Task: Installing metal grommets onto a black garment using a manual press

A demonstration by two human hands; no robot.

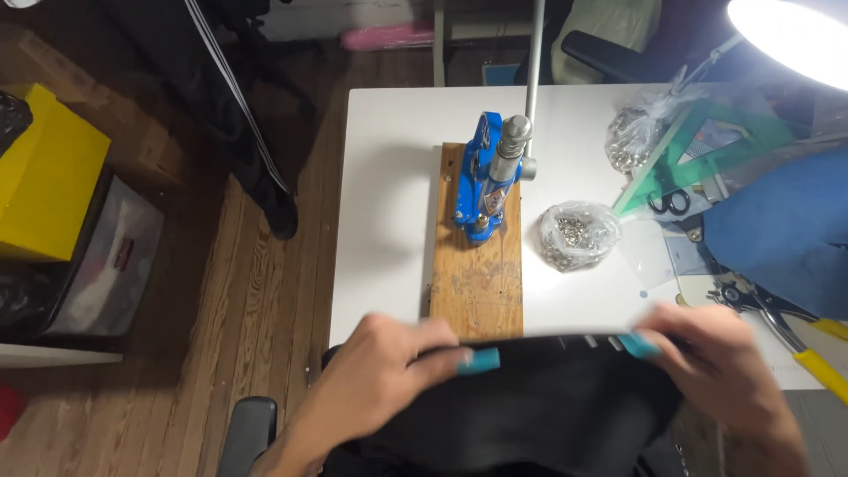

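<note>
**A:** Start big. What carries everything?

**B:** A white surface point(389, 177), smooth and matte, under a bright lamp point(791, 35) at the far right corner. Wooden floor point(247, 291) lies to its left.

**A:** And the cloth?

**B:** Black cloth point(539, 406), soft and dull, draped over the near edge of the surface toward the person. Its top hem runs left to right, a long straight line with small pale marks near the right end.

**A:** How do the hands sit on it?

**B:** Left hand point(380, 380) pinches the hem near its left end, fingers curled closed on the cloth. Right hand point(720, 362) is closed on the hem at the right end. Both have teal nails. The hem is stretched between the two grips.

**A:** What lies beyond the hem?

**B:** Straight ahead, a worn wooden board point(477, 265), long axis running away from the person, its near end touching the hem. A blue metal press point(484, 177) stands upright on its far half. The left hand is nearer the board.

**A:** Smaller things?

**B:** A clear bag of small shiny metal pieces point(579, 234) just right of the board; yellow-handled pliers point(795, 340) near the right hand.
</note>
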